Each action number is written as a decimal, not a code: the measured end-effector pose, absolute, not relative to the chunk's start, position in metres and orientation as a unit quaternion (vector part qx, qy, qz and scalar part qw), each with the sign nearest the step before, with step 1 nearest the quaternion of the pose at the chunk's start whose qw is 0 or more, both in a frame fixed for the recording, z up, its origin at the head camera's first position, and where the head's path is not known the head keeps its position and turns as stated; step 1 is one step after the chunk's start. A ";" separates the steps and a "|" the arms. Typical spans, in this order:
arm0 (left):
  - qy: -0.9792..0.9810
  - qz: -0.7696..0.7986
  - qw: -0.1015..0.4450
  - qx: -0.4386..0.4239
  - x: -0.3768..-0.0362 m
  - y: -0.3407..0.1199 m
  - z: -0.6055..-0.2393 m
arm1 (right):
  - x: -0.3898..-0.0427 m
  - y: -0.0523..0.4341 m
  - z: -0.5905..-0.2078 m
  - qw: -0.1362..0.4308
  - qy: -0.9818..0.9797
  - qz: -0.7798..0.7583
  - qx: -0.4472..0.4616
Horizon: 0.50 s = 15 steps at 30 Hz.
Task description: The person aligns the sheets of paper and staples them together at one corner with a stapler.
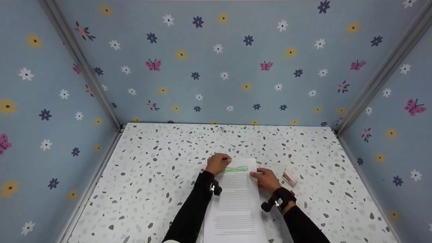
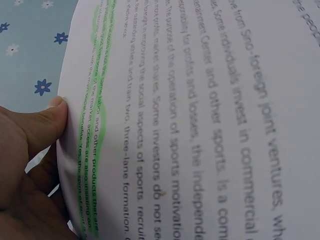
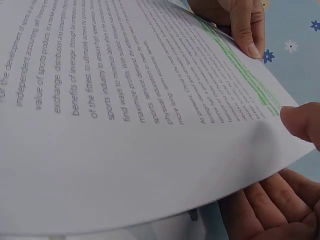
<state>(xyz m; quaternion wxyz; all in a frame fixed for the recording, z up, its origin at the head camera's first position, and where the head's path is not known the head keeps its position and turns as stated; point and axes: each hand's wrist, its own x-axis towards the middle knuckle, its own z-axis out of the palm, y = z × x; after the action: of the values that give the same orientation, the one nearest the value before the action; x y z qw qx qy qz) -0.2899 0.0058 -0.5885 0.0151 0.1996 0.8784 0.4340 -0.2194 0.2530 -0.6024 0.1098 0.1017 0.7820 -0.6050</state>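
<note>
Printed paper [image 1: 236, 199] runs lengthwise towards the person, its far end lifted in both hands. Green highlighter marks [image 1: 236, 169] cover the text lines near that end. At the far left corner my left hand [image 1: 217, 163] pinches the paper's edge; in the left wrist view its thumb [image 2: 47, 120] lies at the edge and the fingers go behind. My right hand [image 1: 267, 179] holds the right edge, thumb [image 3: 302, 122] on the printed face and fingers [image 3: 272, 200] underneath. Whether it is one sheet or several cannot be told.
A small pale-pink stapler [image 1: 289, 178] lies just right of the right hand. The speckled white tabletop [image 1: 152, 182] is bounded by blue flowered panels [image 1: 209, 67] at the back and both sides, with grey posts [image 1: 374, 77] in the corners.
</note>
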 end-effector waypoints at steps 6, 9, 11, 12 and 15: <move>0.881 0.433 0.019 0.191 -0.290 0.007 -0.584 | -0.220 0.251 -0.603 0.076 0.815 -0.572 0.053; 0.884 0.428 0.012 0.185 -0.289 0.008 -0.582 | -0.220 0.251 -0.604 0.053 0.830 -0.554 0.037; 0.890 0.419 0.003 0.181 -0.288 0.008 -0.582 | -0.219 0.250 -0.604 0.045 0.836 -0.546 0.032; 0.893 0.414 0.000 0.178 -0.288 0.008 -0.583 | -0.218 0.250 -0.604 0.044 0.836 -0.545 0.031; 0.902 0.393 -0.014 0.175 -0.287 0.006 -0.585 | -0.217 0.249 -0.604 0.045 0.836 -0.546 0.033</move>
<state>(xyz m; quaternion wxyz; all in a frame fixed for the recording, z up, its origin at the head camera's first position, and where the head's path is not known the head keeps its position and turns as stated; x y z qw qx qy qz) -0.2868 0.0063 -0.5854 -0.0144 0.1749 0.9025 0.3934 -0.2166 0.2488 -0.6040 0.0450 0.0326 0.8360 -0.5459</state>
